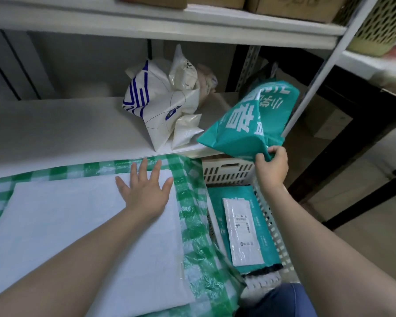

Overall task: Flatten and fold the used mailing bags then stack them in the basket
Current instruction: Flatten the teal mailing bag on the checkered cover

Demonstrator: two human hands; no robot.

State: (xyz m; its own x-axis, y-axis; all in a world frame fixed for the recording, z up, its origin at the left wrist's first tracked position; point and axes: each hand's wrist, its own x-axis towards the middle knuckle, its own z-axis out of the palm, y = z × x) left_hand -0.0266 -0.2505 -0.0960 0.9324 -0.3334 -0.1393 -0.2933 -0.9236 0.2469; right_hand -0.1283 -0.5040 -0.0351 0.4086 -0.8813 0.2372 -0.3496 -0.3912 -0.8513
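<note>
Shelf bags crumpled; right hand pinches teal bag; basket half-hidden.

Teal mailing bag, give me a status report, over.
Right hand grips teal bag by its lower edge, crumpled, unfolded. Left hand flat on white sheet. Basket holds one folded bag. Way to sheet open.

The left hand lies palm down, fingers straight and spread, at the end of a bare forearm reaching forward. The right hand is raised higher on an extended bare arm, fingers and thumb pinching the lower edge of a teal mailing bag.
</note>
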